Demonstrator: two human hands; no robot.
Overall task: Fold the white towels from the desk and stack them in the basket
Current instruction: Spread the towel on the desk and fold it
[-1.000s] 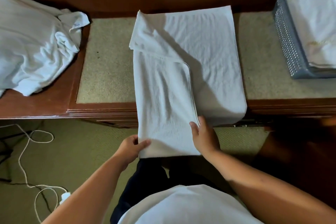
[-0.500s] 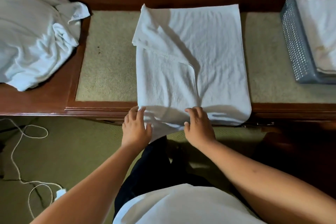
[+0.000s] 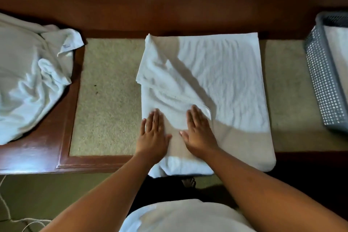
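The half-folded white terry towel (image 3: 235, 81) lies in the middle of the brown wooden counter with a beige inset top (image 3: 105, 109). Its near end pokes over the front edge towards the person. A long flap is laid over its left side, and that flap runs from the far side to the near side, with the far corner turned up and rumpled.

Both grips lie on the near half of this flap. The left grip (image 3: 153, 133) is flat with straight fingers near the towel's left edge. The right grip (image 3: 199, 133) is also flat and spread, just beside the flap's inner edge. Both press the cloth and hold nothing.

A crumpled heap of white towels (image 3: 28, 81) sits well apart at the counter's left end. At the right end is a grey perforated plastic basket (image 3: 323, 84) with a folded white towel (image 3: 339, 47) inside
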